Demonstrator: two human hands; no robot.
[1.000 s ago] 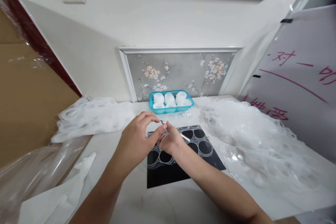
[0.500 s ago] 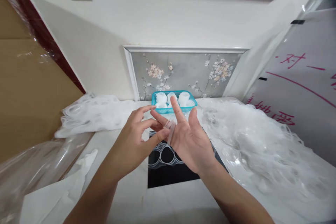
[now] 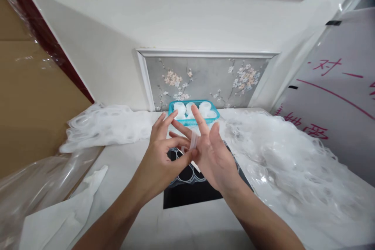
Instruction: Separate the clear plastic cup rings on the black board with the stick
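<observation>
Palm up, my right hand (image 3: pixel 215 156) has its thumb and index finger stretched apart. A translucent white plastic ring (image 3: pixel 193 140) sits around its lower fingers, near the palm. My left hand (image 3: pixel 164 152) comes in from the left, its thumb against the ring and its other fingers bent apart; the left fingertips partly overlap the right fingers. Both hands hover over a black mat (image 3: pixel 193 199) on which clear rings in a linked sheet (image 3: pixel 187 174) lie, partly hidden by the hands.
Behind the hands a blue basket (image 3: pixel 193 122) holds several white ring stacks (image 3: pixel 205 107). Heaps of translucent ring sheets lie at left (image 3: pixel 108 127) and right (image 3: pixel 281 152). White paper (image 3: pixel 58 218) and a cardboard box (image 3: pixel 35 101) are at the left; a whiteboard (image 3: pixel 336 97) stands right.
My left hand has shifted slightly right and its fingers have lifted and spread. The ring stands more upright at the right fingers. My right hand has hardly moved.
</observation>
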